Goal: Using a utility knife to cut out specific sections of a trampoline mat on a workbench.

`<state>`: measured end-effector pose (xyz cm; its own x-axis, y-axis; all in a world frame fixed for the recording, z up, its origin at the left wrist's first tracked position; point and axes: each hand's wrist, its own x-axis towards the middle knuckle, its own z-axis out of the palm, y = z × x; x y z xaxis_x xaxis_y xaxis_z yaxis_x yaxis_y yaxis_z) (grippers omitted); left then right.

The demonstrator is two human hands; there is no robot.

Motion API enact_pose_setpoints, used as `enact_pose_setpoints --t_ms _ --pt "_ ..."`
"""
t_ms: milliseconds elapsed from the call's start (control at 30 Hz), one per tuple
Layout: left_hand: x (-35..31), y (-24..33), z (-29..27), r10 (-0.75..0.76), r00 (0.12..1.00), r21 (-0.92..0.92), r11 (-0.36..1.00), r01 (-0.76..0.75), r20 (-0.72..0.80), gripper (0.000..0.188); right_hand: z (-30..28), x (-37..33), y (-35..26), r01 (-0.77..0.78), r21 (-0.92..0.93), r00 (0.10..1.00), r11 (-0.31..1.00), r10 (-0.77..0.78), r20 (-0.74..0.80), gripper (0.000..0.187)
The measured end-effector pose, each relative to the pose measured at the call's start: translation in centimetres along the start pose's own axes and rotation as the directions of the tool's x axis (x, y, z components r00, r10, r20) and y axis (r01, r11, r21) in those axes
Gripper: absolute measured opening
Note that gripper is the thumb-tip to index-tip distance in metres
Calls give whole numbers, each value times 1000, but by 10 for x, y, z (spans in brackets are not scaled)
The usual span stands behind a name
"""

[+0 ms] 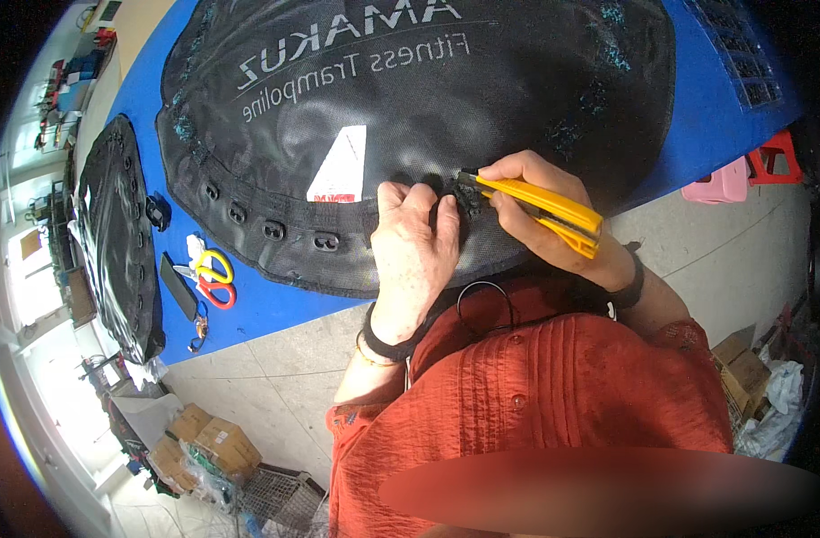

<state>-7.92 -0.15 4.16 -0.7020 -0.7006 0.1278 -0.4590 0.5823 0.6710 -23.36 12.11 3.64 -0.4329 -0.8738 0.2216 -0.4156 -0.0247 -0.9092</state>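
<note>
A round black trampoline mat point(517, 99) with pale printed lettering lies before me. Black slotted plastic fittings point(273, 230) line its near edge band, and a white label point(347, 160) with a red strip lies by the band. My right hand point(567, 186) grips a yellow utility knife point(553, 211), its tip at a bunched dark patch of the band. Just left of that tip, my left hand point(412, 247) is closed with its fingers bent on the band, pinching the fabric. The fingertips partly hide what lies between them.
The mat rests on a blue table point(248, 325). Scissors point(216, 280) with yellow and red handles lie at the left, near another black mat point(114, 242). Teal thread bits point(562, 136) dot the mat. Pink and red stools point(719, 184) stand right; cardboard boxes point(226, 446) sit lower left.
</note>
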Motion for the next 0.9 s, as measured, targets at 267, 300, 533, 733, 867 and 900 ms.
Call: enact_pose_setpoints --t_ms 267,300,533,733,867,900 --pt "0 -1 1 23 1000 31 999 -23 -5 13 -2 -1 -2 -13 9 1000 1000 13 13 20" --pt "0 -1 0 24 1000 37 999 -24 -7 13 -5 -3 -3 -10 8 1000 1000 10 10 20" --pt "2 1 -2 4 1000 48 999 -5 11 16 -15 -13 -4 -4 -50 998 999 7 63 22" --pt "1 -2 -1 25 1000 49 998 -25 7 22 -18 -17 -2 -4 -59 997 998 9 80 21" --pt "1 -2 -3 20 999 44 999 -21 32 20 -21 -20 -6 -81 -26 992 996 83 90 20" --pt "1 -2 -3 17 999 44 999 -19 39 20 -21 -20 -6 -81 -26 992 996 83 90 20"
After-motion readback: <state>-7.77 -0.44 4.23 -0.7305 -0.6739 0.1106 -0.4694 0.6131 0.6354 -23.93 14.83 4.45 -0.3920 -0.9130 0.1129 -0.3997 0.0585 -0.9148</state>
